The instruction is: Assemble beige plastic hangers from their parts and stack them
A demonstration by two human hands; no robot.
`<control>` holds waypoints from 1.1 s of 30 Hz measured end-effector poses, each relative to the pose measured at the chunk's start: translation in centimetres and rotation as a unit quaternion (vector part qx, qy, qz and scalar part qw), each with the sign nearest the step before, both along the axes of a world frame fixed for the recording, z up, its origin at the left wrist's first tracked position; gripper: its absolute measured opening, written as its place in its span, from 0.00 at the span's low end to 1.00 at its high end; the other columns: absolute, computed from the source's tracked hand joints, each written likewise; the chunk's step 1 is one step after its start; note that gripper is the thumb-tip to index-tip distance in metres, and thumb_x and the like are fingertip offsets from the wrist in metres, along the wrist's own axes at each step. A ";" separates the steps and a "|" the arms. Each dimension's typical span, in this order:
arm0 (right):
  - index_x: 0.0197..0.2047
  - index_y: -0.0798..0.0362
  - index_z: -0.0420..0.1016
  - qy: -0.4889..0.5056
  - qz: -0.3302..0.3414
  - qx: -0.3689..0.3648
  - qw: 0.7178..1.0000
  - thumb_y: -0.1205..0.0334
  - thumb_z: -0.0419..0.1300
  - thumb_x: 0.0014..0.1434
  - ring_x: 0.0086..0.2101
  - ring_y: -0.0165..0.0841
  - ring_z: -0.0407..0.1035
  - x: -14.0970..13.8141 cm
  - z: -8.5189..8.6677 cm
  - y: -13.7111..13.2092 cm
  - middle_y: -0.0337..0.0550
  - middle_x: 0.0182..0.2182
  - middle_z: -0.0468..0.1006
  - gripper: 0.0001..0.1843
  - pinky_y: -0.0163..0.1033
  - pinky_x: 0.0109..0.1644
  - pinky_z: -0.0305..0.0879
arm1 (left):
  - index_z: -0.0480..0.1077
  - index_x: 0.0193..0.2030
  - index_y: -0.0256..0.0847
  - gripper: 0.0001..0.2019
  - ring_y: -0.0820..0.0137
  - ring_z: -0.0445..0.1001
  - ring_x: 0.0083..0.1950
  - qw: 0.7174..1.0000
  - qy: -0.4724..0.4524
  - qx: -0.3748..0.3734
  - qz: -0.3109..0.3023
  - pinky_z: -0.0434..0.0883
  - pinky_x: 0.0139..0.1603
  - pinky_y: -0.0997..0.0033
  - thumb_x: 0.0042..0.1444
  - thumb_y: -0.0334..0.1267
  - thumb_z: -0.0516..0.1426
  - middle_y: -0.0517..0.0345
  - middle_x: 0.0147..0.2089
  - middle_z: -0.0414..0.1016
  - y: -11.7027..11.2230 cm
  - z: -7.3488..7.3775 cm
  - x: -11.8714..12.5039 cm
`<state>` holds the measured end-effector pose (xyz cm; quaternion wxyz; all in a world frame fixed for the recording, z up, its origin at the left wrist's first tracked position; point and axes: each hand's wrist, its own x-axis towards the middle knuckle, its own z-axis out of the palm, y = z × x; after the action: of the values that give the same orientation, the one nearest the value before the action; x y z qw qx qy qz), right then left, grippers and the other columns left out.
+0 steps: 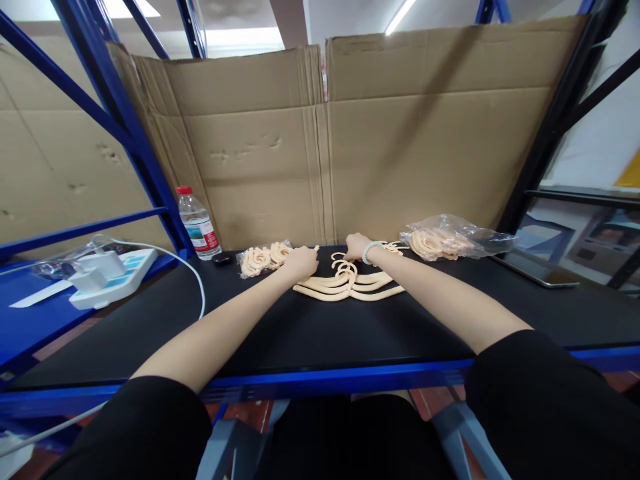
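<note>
1. While both forearms reach toward the far side, the stack of cream hangers (349,288) lies between the two hands and slightly nearer, its hooks pointing far and its arms spread left and right
2. The left hand (303,263) is curled narrow beside the stack's left arms; a pale tip shows at its fingers, but I cannot tell whether it grips it
3. The right hand (357,247), with a beaded bracelet (373,252) at the wrist, is bent down just beyond the hooks; its fingertips are hidden, so I cannot tell what it holds
4. Left of the left hand sits a small bagged bundle (265,259); a larger clear bag (445,240) of similar pieces lies to the right
5. Under everything is a black tabletop (320,340) with a blue near edge, bearing a water bottle (199,227) at far left and a flat device (537,268) at right
6. Beyond it stand cardboard panels (430,147); a white power strip (115,277) rests on the blue surface at left, and a ceiling light (400,17) glows above
</note>
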<state>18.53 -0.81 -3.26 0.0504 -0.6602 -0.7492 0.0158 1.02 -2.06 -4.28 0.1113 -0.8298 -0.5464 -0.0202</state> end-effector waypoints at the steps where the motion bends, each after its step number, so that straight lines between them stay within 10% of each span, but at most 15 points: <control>1: 0.38 0.67 0.79 -0.002 -0.002 0.002 1.000 0.67 0.66 0.44 0.34 0.43 0.76 0.0 -0.1 0.2 0.60 0.28 0.80 0.16 0.38 0.37 0.70 | 0.75 0.43 0.33 0.15 0.54 0.74 0.49 1.000 -0.004 0.000 0.001 0.69 0.48 0.61 0.59 0.39 0.51 0.37 0.44 0.76 0.1 0.0 0.0; 9: 0.32 0.65 0.80 0.048 -0.037 0.024 0.998 0.70 0.67 0.39 0.37 0.44 0.76 1.1 -0.3 1.3 0.61 0.32 0.80 0.13 0.37 0.39 0.71 | 0.65 0.55 0.32 0.20 0.53 0.74 0.50 0.999 -0.044 0.004 0.009 0.70 0.47 0.59 0.54 0.33 0.56 0.34 0.47 0.74 1.6 -0.1 0.6; 22: 0.30 0.60 0.75 0.401 -0.036 0.065 0.913 0.74 0.64 0.48 0.25 0.32 0.76 4.4 0.7 -1.7 0.46 0.25 0.79 0.04 0.33 0.31 0.75 | 0.73 0.25 0.32 0.02 0.55 0.78 0.37 0.969 -0.216 -0.096 0.079 0.73 0.42 0.61 0.41 0.29 0.61 0.44 0.24 0.76 3.1 1.8 0.9; 29: 0.27 0.59 0.70 0.538 0.017 0.032 0.842 0.75 0.61 0.53 0.32 0.32 0.77 4.3 0.8 -5.9 0.44 0.26 0.76 0.06 0.33 0.41 0.76 | 0.69 0.30 0.33 0.03 0.73 0.77 0.31 0.884 -0.423 -0.198 0.002 0.75 0.37 0.75 0.53 0.30 0.56 0.51 0.29 0.78 0.0 2.8 0.1; 33: 0.31 0.59 0.70 0.660 0.070 0.000 0.748 0.74 0.63 0.52 0.35 0.34 0.77 3.9 0.4 -7.8 0.44 0.29 0.76 0.05 0.38 0.48 0.74 | 0.68 0.31 0.34 0.06 0.73 0.77 0.34 0.797 -0.534 -0.265 -0.095 0.75 0.43 0.71 0.53 0.34 0.59 0.50 0.33 0.78 -2.4 2.3 -0.4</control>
<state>22.39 -8.63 -2.85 0.5313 -0.4308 -0.5735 0.4509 0.57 -4.45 -1.93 -0.4246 -0.7321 -0.4219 -0.3253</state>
